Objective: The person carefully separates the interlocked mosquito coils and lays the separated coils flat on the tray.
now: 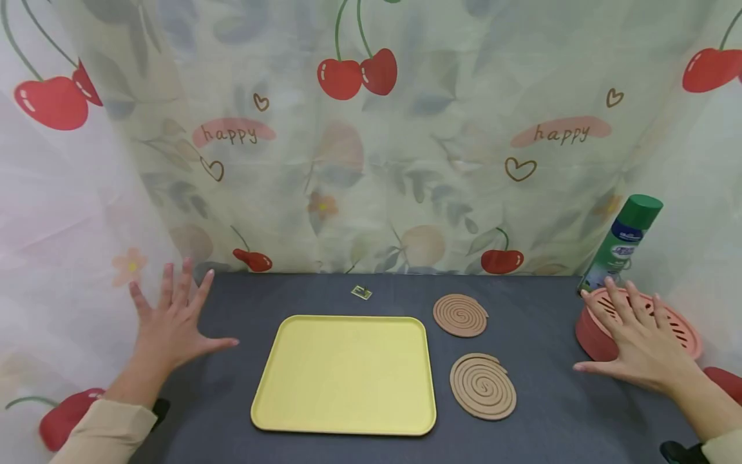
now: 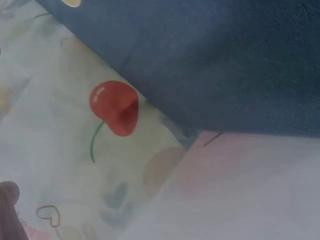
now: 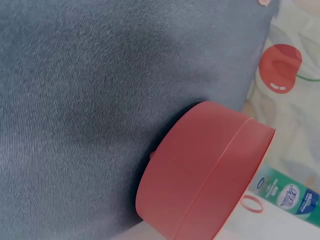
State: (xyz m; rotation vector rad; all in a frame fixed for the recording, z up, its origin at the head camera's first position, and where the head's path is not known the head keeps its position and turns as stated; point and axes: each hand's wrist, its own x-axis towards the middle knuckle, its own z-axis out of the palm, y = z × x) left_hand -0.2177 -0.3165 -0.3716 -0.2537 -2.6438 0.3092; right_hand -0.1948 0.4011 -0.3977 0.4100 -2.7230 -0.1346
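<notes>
My left hand [image 1: 172, 328] is raised at the left with its fingers spread, holding nothing. On the right, my right hand [image 1: 646, 341] is also spread and hides part of a round pink box [image 1: 597, 335] with a slotted lid; whether it touches the box I cannot tell. In the right wrist view the pink box [image 3: 200, 170] shows its side wall. A green spray can [image 1: 617, 241] stands behind it. Two brown mosquito coils [image 1: 460, 315] lie one behind the other, the nearer coil [image 1: 483, 386] being larger in view. Left of them sits a yellow tray [image 1: 348, 374].
A small metallic piece [image 1: 362, 292] lies behind the tray, near the table's back edge. The dark blue tablecloth [image 1: 371, 448] covers the table. A printed curtain [image 1: 371, 161] with cherries hangs along the back and both sides.
</notes>
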